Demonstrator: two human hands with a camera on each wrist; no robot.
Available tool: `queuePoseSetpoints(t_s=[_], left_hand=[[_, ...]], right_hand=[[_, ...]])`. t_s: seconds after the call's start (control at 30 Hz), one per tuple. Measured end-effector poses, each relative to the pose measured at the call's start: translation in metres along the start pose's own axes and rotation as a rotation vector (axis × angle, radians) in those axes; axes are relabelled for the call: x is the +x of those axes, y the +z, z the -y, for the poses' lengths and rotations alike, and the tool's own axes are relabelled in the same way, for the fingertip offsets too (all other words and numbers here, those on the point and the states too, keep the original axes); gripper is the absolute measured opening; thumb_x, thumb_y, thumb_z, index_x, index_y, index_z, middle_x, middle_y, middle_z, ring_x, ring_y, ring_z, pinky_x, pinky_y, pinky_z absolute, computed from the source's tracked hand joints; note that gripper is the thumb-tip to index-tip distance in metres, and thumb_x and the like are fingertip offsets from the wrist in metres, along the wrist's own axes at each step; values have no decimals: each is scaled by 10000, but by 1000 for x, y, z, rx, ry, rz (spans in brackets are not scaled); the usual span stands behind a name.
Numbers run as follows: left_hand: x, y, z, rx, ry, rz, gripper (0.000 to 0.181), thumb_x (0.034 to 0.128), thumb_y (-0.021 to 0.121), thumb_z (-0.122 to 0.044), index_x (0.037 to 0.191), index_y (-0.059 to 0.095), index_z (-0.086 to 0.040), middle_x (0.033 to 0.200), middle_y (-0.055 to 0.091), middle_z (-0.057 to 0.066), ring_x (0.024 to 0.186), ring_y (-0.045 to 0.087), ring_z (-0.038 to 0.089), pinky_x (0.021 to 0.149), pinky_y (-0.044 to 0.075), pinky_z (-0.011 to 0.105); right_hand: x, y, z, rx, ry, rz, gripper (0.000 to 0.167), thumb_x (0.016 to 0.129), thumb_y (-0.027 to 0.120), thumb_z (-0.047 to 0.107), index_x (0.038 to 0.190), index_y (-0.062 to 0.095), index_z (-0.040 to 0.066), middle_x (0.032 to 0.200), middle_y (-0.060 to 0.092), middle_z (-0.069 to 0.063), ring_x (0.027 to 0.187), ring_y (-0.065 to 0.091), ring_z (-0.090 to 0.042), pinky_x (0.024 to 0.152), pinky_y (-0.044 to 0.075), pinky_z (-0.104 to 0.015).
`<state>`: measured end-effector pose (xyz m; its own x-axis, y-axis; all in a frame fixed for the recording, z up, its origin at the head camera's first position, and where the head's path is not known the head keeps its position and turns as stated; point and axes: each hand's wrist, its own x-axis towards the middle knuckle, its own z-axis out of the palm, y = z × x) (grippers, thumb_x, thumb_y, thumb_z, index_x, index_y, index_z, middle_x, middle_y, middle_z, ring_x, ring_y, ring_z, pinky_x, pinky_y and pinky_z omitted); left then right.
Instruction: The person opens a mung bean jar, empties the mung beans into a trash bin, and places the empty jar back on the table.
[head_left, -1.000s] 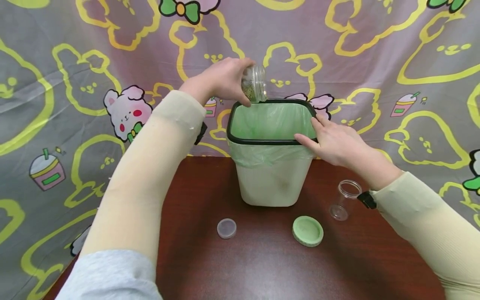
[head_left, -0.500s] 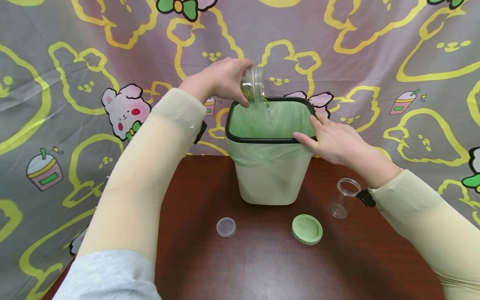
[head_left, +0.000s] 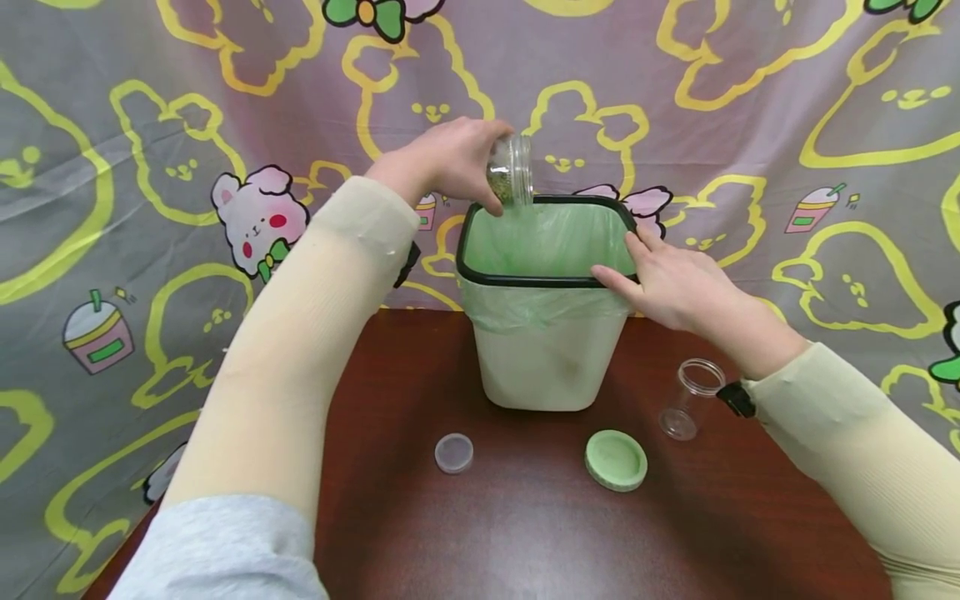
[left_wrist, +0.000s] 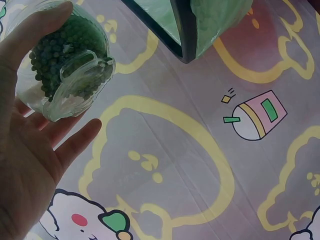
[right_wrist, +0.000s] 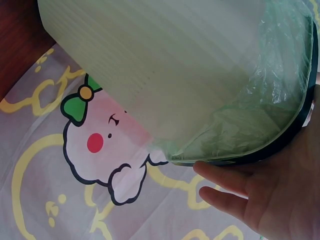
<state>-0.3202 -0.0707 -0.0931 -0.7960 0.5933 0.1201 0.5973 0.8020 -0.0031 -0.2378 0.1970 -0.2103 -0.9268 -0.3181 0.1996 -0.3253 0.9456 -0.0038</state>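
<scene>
My left hand [head_left: 461, 162] grips a clear jar [head_left: 511, 171] by its base and holds it tipped on its side. Its mouth hangs over the left back part of a white trash can [head_left: 542, 362]. Small round green grains, like mung beans, [left_wrist: 67, 55] lie inside the jar in the left wrist view. The can has a black rim [head_left: 540, 282] and a pale green bag [head_left: 566, 237] lining it. My right hand [head_left: 678, 283] rests on the rim's right front corner, fingers [right_wrist: 222, 175] fairly straight against it. Part of that hand is hidden behind the rim in the right wrist view.
An uncovered clear jar [head_left: 692, 400] stands right of the can on the dark red table [head_left: 517, 533]. In front of the can lie a light green lid [head_left: 616, 460] and a small translucent lid [head_left: 453, 453]. A patterned curtain [head_left: 847, 275] hangs close behind.
Half a second ago, a stream of grains was falling from the jar's mouth into the can; now hardly any fall is visible. Both hands stay nearly in place.
</scene>
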Motion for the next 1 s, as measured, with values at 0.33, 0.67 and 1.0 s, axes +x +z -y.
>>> queuePoseSetpoints(t_s=[0.33,0.67,1.0], left_hand=[[0,0,-1,10,-6,9,1002,734,831,-350,1522,272,-84,1357,507,81,1189,501,214,977,412,367],[-1,-2,-1,11,-4,-10,1014,738,832,-341,1531,253,-85,1396,488,83,1235,483,223,1015,389,364],[3,2,-2,28,1,4,993,740,826,-328,1527,268,-91,1369,505,90,1198,501,229,984,408,382]], right_hand=[[0,0,-1,4,2,4,920,954,208,690,1470,268,-68,1538,183,-261,1170,466,-537,859,398,-641],[1,-1,1,5,-5,-1,908,957,213,684,1466,277,-65,1533,186,-263,1122,501,-538,854,404,-629],[-1,-1,-1,10,5,15,931,950,202,696,1487,242,-65,1550,157,-257,1180,459,-539,873,392,-635]])
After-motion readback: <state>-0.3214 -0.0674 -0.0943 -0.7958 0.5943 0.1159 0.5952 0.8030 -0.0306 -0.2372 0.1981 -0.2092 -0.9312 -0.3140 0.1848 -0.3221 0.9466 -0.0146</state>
